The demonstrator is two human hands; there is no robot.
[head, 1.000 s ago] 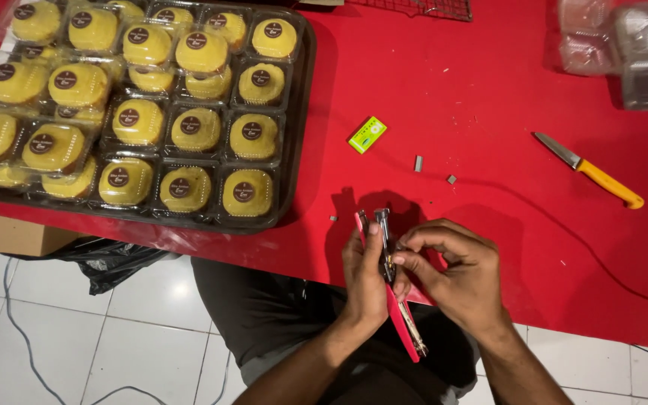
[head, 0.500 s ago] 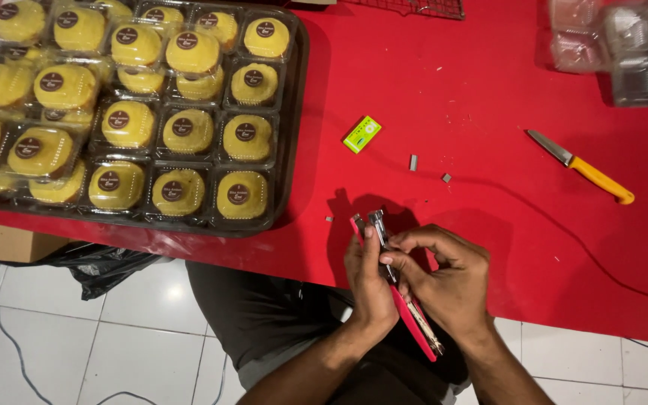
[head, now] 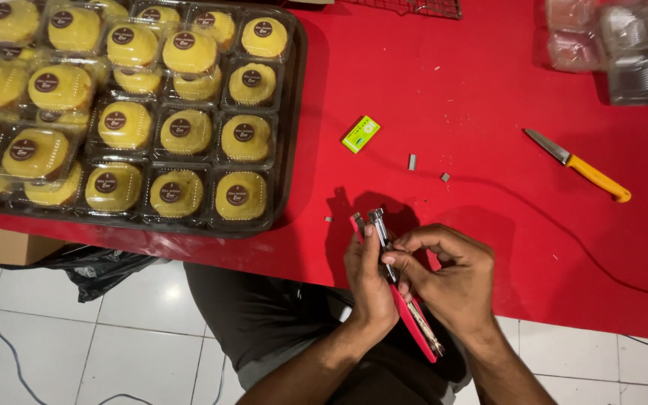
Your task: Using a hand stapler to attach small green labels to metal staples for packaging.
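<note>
Left hand: the left hand (head: pixel 369 281) is closed round the pink stapler (head: pixel 406 307), thumb along its side, steadying it at the near edge of the red table (head: pixel 489 97) so the opened top faces up.
Right hand: the right hand (head: pixel 451 281) is curled, its fingertips (head: pixel 393 259) pinched at the stapler's metal staple channel (head: pixel 379 225); whether a strip of staples sits between them I cannot tell.
Stapler: held in the air between both hands, tilted, its nose pointing away from the body, its tail down toward the lap.
Ahead of the hands: a small green staple box (head: pixel 361 133) and short loose staple strips (head: pixel 412 161) lie within easy reach, apart from each other.
Ahead and to the right: a yellow-handled knife (head: pixel 579 165) lies flat, well apart from the hands.
Ahead and to the left: a dark tray (head: pixel 292 135) of yellow cakes in clear plastic packs (head: pixel 181 131), kept out of the working space.
Far right: empty clear containers (head: pixel 601 37) stacked.
</note>
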